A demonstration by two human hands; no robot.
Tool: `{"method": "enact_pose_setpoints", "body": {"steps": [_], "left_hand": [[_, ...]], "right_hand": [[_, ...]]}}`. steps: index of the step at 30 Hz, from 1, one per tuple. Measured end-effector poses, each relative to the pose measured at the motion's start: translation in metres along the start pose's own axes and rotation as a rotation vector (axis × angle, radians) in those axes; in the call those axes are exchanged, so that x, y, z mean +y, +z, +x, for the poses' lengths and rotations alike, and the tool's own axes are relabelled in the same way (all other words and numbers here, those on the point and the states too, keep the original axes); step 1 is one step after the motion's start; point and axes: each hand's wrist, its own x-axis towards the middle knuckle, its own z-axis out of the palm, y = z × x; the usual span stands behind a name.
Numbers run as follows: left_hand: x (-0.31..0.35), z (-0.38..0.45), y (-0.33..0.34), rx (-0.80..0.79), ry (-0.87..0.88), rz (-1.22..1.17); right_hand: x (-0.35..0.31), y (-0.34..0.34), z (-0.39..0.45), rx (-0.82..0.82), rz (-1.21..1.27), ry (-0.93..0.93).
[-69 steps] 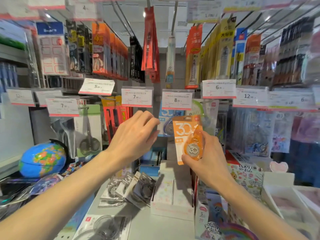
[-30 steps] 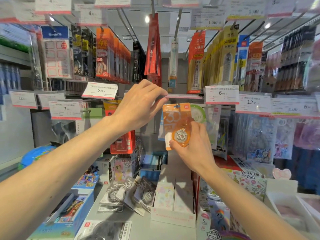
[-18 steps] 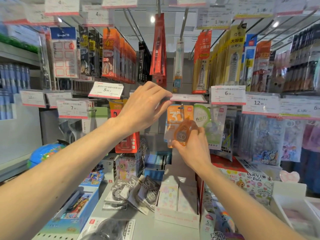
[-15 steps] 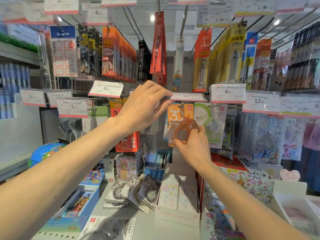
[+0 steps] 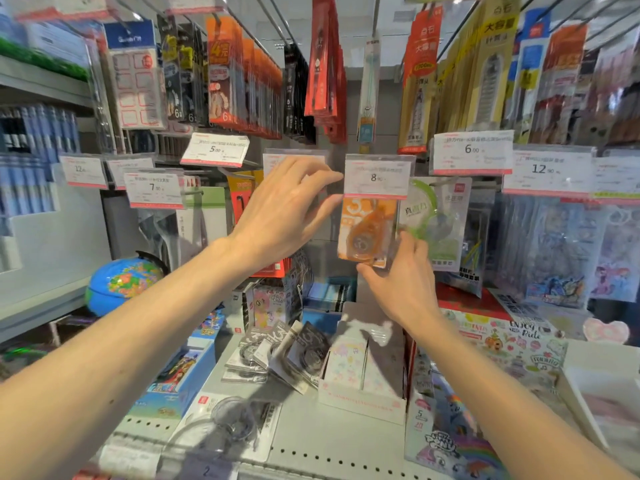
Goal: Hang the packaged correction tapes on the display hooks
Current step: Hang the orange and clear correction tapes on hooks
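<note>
Fingers of the right hand (image 5: pixel 401 289) pinched the orange correction tape pack (image 5: pixel 367 230) hanging under the 8.00 price tag (image 5: pixel 377 176); left hand (image 5: pixel 287 209) spread apart, empty. Hanging step looked nearly complete; next, release gently

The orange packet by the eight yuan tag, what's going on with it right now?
A person is stocking a stationery display. The right hand holds the bottom of the orange correction tape packet, which sits under the 8.00 price tag. The left hand is open, fingertips at the tag's left edge. Whether the packet is fully on its hook is hidden by the tag.
</note>
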Motion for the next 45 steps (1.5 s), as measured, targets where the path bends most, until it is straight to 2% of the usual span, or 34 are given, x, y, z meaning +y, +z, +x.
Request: {"method": "enact_pose_setpoints", "body": {"steps": [4,7,10,14,17,20,23,30,35,40,45], "left_hand": [[0.001,-0.038,0.001,-0.034,-0.107,-0.063],[-0.003,-0.078,0.010,-0.131,-0.279,-0.149],[-0.013,-0.118,0.025,-0.320,-0.492,-0.225],[-0.029,-0.164,0.052,-0.667,-0.724,-0.334],[-0.040,-0.188,0.073,-0.856,-0.792,-0.396],[-0.046,-0.204,0.091,-0.978,-0.832,-0.475],[-0.048,-0.210,0.106,-1.071,-0.865,-0.525],[-0.046,-0.207,0.116,-1.148,-0.984,-0.708],[-0.044,-0.204,0.120,-1.105,-1.075,-0.865],[-0.047,-0.205,0.116,-0.982,-1.086,-0.839],[-0.066,-0.204,0.091,-0.889,-1.023,-0.616]], "right_hand": [[0.002,0.007,-0.014,-0.072,0.005,0.012],[0.001,0.019,-0.026,-0.163,-0.043,0.013],[-0.004,0.043,-0.031,-0.310,-0.114,0.015],[-0.011,0.088,-0.031,-0.513,-0.198,-0.007],[-0.015,0.125,-0.032,-0.634,-0.211,-0.026],[-0.017,0.155,-0.033,-0.740,-0.229,-0.070],[-0.015,0.173,-0.032,-0.777,-0.240,-0.090],[-0.010,0.181,-0.032,-0.777,-0.247,-0.112],[-0.008,0.177,-0.031,-0.743,-0.226,-0.114],[-0.006,0.178,-0.029,-0.716,-0.224,-0.086],[-0.001,0.184,-0.030,-0.728,-0.227,-0.085]]}}
